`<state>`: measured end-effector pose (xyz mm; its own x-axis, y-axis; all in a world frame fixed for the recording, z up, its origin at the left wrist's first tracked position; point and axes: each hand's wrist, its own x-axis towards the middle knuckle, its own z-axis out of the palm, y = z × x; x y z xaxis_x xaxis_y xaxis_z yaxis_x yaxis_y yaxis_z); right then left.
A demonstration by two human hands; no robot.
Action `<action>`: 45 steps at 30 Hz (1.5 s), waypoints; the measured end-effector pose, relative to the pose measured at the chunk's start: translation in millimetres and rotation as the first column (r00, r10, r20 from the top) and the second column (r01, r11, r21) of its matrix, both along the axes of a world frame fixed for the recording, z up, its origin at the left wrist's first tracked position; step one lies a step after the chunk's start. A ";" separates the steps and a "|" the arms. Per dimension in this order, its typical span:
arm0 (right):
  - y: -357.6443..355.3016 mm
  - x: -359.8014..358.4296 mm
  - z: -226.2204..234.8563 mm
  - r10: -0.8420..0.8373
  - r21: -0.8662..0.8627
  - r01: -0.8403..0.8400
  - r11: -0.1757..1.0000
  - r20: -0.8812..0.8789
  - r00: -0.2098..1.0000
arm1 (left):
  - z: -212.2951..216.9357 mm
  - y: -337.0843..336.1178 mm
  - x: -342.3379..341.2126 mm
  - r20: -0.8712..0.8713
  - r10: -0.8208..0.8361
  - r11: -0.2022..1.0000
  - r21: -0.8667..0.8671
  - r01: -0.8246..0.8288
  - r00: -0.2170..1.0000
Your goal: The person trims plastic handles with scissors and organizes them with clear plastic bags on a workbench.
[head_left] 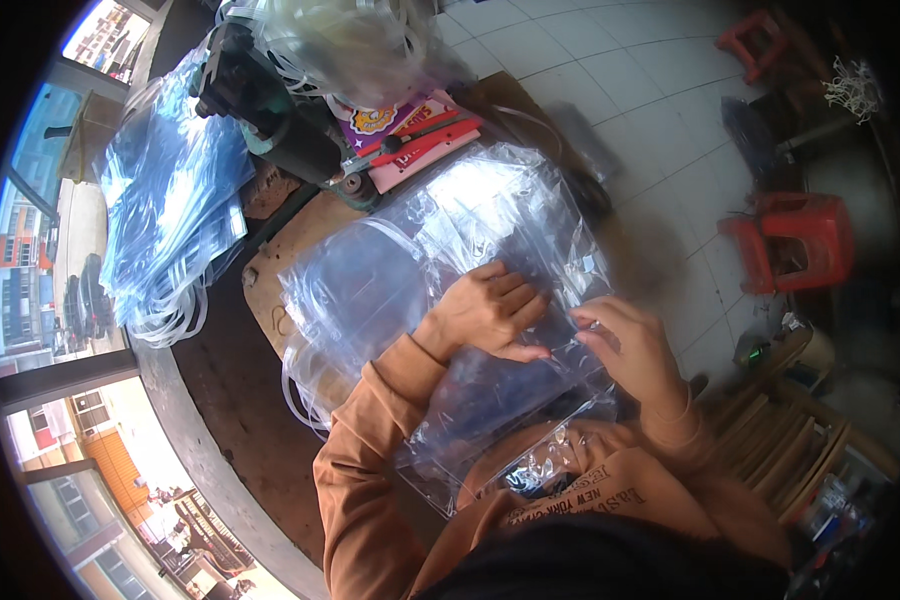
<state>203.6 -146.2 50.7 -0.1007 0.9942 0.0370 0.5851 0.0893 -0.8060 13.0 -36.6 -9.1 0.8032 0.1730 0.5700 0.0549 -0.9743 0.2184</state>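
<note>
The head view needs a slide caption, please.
Left hand and right hand over clear plastic, red stools at right.

Orange-brown long-sleeved top [660, 490], loose creased sleeves [370, 450], dark chest lettering [598, 496], bare left hand [490, 312], bare right hand [628, 345]

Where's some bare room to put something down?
Dark brown strip between the curved grey ledge and tan wooden board; white tiled floor left of the red plastic stool. Crowded: clear plastic bags beneath left hand and right hand.
</note>
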 end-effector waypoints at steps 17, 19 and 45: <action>-19.4 -4.6 -5.5 -0.113 -0.089 0.102 0.991 -0.130 0.985 | 35.9 -7.2 -12.3 0.120 0.193 0.962 0.172 -0.212 0.974; -19.9 -2.2 6.1 -0.158 -0.257 0.066 0.964 -0.360 0.920 | 64.8 -14.8 -16.0 0.052 0.313 0.920 0.229 -0.316 0.948; 86.7 2.1 18.0 -0.072 0.094 0.107 0.990 -0.322 0.944 | 138.5 0.3 -56.6 -0.067 0.964 0.260 0.068 -0.963 0.255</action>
<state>205.7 -59.5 68.7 0.0231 0.9867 0.1608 0.3102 0.1458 -0.9394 -43.6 -36.4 129.3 0.0859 0.8466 0.5252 0.9707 -0.1899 0.1474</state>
